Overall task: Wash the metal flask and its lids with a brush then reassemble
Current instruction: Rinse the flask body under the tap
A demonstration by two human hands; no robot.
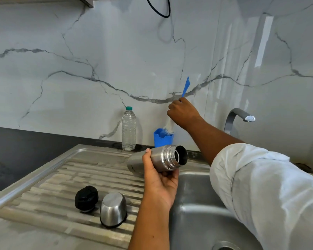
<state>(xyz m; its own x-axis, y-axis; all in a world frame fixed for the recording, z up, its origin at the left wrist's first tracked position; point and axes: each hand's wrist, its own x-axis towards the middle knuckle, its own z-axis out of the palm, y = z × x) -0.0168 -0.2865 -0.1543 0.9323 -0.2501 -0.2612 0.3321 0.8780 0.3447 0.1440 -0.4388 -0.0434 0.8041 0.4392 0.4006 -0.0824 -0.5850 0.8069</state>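
Sink [197,204]: steel basin nearest the viewer, drain at the lower edge of view.
Cap [113,209]: steel, mouth down on the drainboard [61,177]; inside hidden.
Stopper [86,198]: black, just left of the cap, not touching it; neither looks washed yet.
Left hand [160,177]: fingers and thumb curled round the flask body from below.
Flask [163,157]: held lying nearly level at the basin's left rim, open mouth to the right. The visible inner wall is bare steel with no liquid seen; deeper in cannot be told.
Holder [163,140]: blue cup at the wall, behind the flask; white bristles stand in it. Other contents cannot be told.
Right hand [183,114]: fist closed round the brush [186,86] mid-handle, blue tip sticking up above the knuckles.
Step (judged): fetching the brush.
Method (judged): lift straight up until the bristles clear the rim, so the light holder does not tip. Swing the flask mouth over the basin and feed the bristles in along its axis.
Bottle [128,130]: clear plastic, green cap on, left of the holder. It seems to hold clear liquid; the level is hard to read.
Tap [238,114]: far right, no flow seen.
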